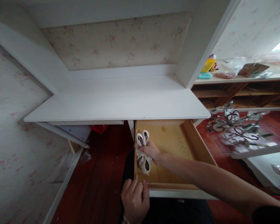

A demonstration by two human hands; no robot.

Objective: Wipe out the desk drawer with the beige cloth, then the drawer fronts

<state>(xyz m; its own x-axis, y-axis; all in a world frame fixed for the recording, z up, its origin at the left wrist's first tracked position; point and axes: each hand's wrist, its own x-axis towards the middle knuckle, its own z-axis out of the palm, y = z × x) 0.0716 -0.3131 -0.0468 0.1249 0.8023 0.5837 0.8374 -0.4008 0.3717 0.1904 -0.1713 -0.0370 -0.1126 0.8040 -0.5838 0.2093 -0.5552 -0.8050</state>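
Observation:
A wooden drawer (172,146) is pulled out from under the white desk (121,96). Inside it, at the left side, my right hand (151,151) is closed around the middle of a folded cloth (143,165), off-white with grey folds. The cloth's ends stick out above and below my fingers. My right forearm crosses over the drawer's front. At the drawer's front left corner my left hand (135,197) is closed, its fingers curled over the top edge of the front panel.
A chandelier (242,124) with curved arms lies on the red wooden floor (102,174) at the right. Beyond it, a low shelf (247,90) carries a cardboard box (253,70), plastic bags and a yellow container (208,65). Something red (99,128) sits under the desk.

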